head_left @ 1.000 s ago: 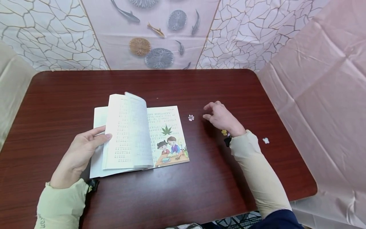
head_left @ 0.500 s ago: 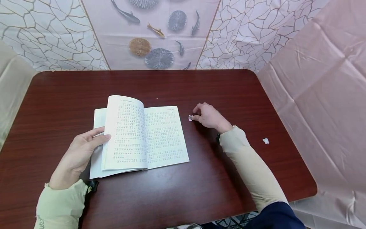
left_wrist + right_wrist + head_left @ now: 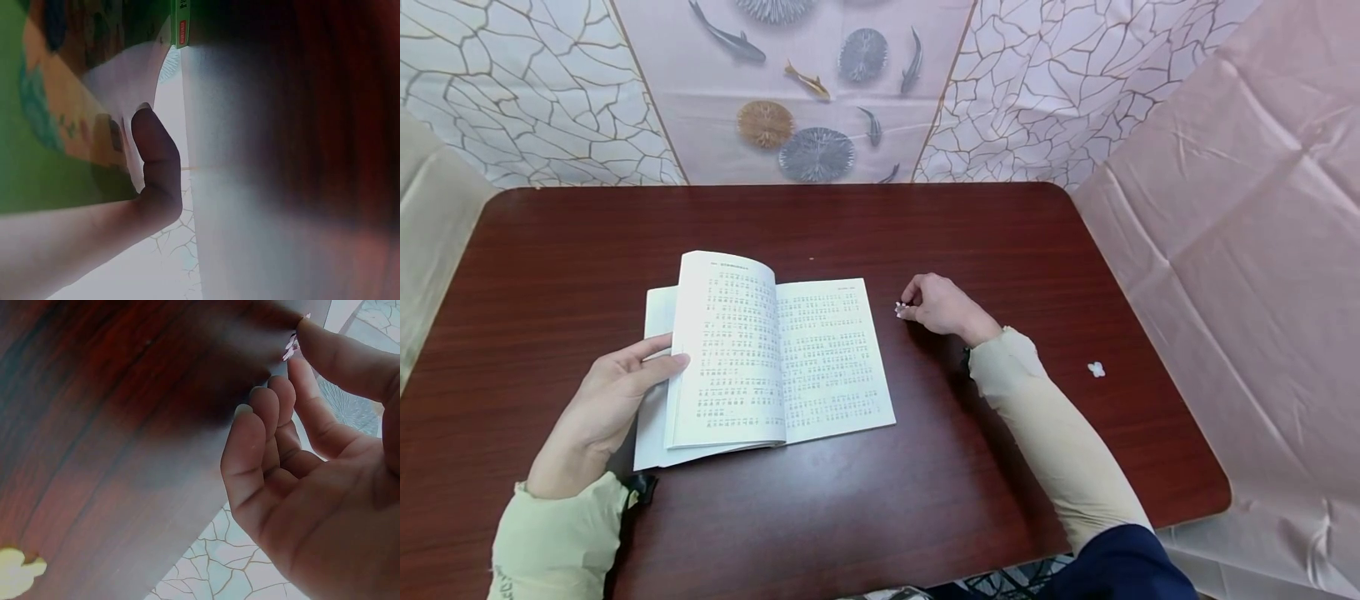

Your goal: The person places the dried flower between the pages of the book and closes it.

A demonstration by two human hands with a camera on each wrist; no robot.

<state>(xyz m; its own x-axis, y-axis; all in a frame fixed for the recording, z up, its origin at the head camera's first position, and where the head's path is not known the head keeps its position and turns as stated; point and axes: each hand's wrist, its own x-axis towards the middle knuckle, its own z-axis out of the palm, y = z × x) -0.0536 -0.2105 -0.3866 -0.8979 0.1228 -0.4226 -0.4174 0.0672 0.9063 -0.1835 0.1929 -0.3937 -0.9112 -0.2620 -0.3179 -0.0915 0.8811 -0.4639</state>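
Observation:
An open book (image 3: 835,367) with printed text lies left of the middle of the table in the head view. My left hand (image 3: 602,396) grips its left side, thumb over the raised pages and fingers behind them. The left wrist view shows the book's green illustrated cover (image 3: 44,169) beside that hand (image 3: 156,162). To the right of the book, my right hand (image 3: 947,304) pinches a small pale flower (image 3: 900,309) at the table surface. In the right wrist view the flower (image 3: 290,347) sits between thumb and index finger, and the other fingers of this hand (image 3: 312,475) are curled.
A small white flower (image 3: 1097,369) lies farther right on the dark red table (image 3: 850,517). Near the lower left of the right wrist view is a yellow flower (image 3: 19,573), hidden behind the right arm in the head view. Patterned cloth (image 3: 1015,92) hangs behind the table.
My right hand has moved left and taken hold of the pale flower. A lifted page has come down on the right, covering the illustrated page. The left hand keeps its place.

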